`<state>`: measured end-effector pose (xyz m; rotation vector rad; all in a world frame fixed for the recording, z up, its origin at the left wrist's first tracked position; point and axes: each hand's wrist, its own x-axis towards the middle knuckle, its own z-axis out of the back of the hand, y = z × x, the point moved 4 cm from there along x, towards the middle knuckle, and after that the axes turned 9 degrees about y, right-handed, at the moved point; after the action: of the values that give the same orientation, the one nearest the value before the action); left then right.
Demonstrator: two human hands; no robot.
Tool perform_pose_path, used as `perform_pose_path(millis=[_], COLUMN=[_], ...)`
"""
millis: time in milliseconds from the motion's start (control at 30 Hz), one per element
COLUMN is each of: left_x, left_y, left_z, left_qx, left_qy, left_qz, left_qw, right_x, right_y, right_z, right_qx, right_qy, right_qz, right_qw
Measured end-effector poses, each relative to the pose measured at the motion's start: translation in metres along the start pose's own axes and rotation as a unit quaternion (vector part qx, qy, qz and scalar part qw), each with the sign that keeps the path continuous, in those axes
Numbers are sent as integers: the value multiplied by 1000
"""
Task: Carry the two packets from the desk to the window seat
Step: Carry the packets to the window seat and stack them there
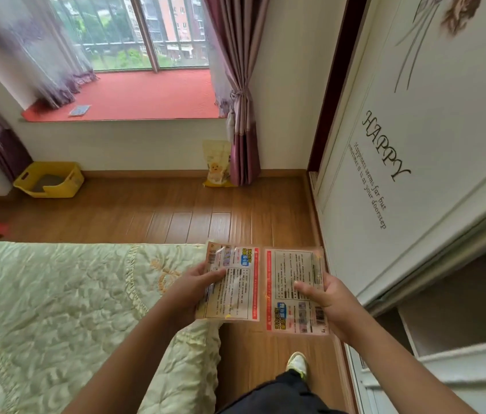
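Note:
I hold two flat printed packets side by side in front of me, back sides up. My left hand (pixel 194 289) grips the left packet (pixel 234 273) at its left edge, thumb on top. My right hand (pixel 329 300) grips the right packet (pixel 291 270) at its right edge. The red-covered window seat (pixel 152 97) lies ahead across the wooden floor, under the window, well beyond the packets. The desk is out of view.
A bed with a green quilt (pixel 65 309) fills the left. A white wardrobe door (pixel 415 144) stands on the right. A small flat item (pixel 79 110) lies on the seat. A yellow basket (pixel 49 179), a yellow bag (pixel 216 162) and tied curtains (pixel 243 115) stand below the seat.

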<state>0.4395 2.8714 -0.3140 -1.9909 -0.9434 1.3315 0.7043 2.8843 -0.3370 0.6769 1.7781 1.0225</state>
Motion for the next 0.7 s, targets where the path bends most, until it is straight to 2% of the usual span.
perform_pose_path(millis=[333, 700], left_x=[100, 175], left_y=[-75, -133], left_z=[-35, 2], left_qx=[2, -35], left_qy=[-30, -48], left_qz=[-9, -14], left_qw=[1000, 998], right_x=[102, 209], right_y=[75, 124], right_z=[84, 93], right_qx=[-19, -32], right_qy=[27, 46], right_qz=[-17, -30], right_qw=[999, 998])
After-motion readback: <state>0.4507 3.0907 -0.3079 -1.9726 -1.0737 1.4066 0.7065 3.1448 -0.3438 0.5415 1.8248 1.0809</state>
